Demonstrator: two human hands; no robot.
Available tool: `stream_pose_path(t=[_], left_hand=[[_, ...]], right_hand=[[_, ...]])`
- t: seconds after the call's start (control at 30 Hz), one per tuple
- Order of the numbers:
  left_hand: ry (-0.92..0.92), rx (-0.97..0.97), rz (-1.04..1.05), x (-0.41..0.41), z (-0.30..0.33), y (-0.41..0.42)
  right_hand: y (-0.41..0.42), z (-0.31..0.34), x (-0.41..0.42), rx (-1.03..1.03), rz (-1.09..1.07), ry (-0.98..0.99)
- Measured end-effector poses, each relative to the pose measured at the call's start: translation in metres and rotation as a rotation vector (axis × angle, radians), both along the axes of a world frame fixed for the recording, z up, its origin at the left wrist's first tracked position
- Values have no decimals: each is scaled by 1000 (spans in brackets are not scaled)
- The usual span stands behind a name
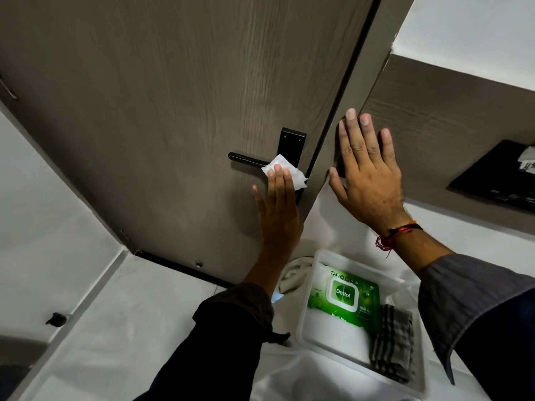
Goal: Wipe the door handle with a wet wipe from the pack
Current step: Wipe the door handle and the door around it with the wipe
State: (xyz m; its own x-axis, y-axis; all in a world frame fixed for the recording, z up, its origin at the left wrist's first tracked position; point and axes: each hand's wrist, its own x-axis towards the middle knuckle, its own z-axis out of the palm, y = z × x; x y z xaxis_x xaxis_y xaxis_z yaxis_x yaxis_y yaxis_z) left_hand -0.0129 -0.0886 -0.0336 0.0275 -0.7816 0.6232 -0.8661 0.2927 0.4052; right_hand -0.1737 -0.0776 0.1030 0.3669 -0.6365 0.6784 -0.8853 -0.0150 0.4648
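A black lever door handle (246, 160) on a black backplate (291, 141) sits on the grey-brown wooden door (173, 96). My left hand (278, 204) presses a white wet wipe (286, 172) flat against the handle's base and the lower backplate, fingers straight. My right hand (367, 175) rests open and flat on the door frame (327, 157) to the right of the handle, fingers spread, holding nothing. The green wipe pack (346, 299) lies closed in a translucent tray (307, 322) on the floor below my hands.
A folded grey striped cloth (393, 345) lies in the tray beside the pack. A white cloth (295, 274) is bunched at the tray's left. A black panel (498, 175) hangs on the wall at right. A black doorstop (56, 319) sits on the floor at left.
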Motion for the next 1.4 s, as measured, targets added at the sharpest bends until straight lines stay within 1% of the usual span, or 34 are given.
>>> stream_pose_path(t=[0.07, 0.13, 0.2, 0.37, 0.5, 0.63, 0.8, 0.93, 1.07, 1.17, 1.23, 1.4], left_hand=[[26, 57, 40, -1, 3, 0], [92, 115, 118, -2, 10, -3], [144, 140, 152, -1, 16, -6], [228, 174, 126, -14, 27, 2], [192, 135, 10, -33, 19, 15], [156, 136, -25, -21, 12, 13], [332, 165, 120, 2, 25, -15], [406, 181, 72, 2, 35, -10], [313, 149, -32, -25, 30, 17], [244, 178, -73, -20, 26, 20], [223, 172, -24, -7, 26, 13], [277, 206, 147, 41, 41, -22]], right_hand=[[0, 1, -1, 3, 5, 4], [0, 0, -1, -1, 2, 6], [0, 0, -1, -1, 4, 2], [-2, -2, -1, -13, 14, 3], [-3, -2, -2, -15, 24, 4], [-3, -3, -4, -7, 36, 12], [-3, -4, -4, -20, 41, 13], [-4, -4, -3, -20, 47, 5], [-4, -4, -1, -31, 39, 2], [-4, -4, -1, -29, 40, 6], [-5, -4, -2, -33, 38, 14], [-5, -5, -2, -38, 32, 21]])
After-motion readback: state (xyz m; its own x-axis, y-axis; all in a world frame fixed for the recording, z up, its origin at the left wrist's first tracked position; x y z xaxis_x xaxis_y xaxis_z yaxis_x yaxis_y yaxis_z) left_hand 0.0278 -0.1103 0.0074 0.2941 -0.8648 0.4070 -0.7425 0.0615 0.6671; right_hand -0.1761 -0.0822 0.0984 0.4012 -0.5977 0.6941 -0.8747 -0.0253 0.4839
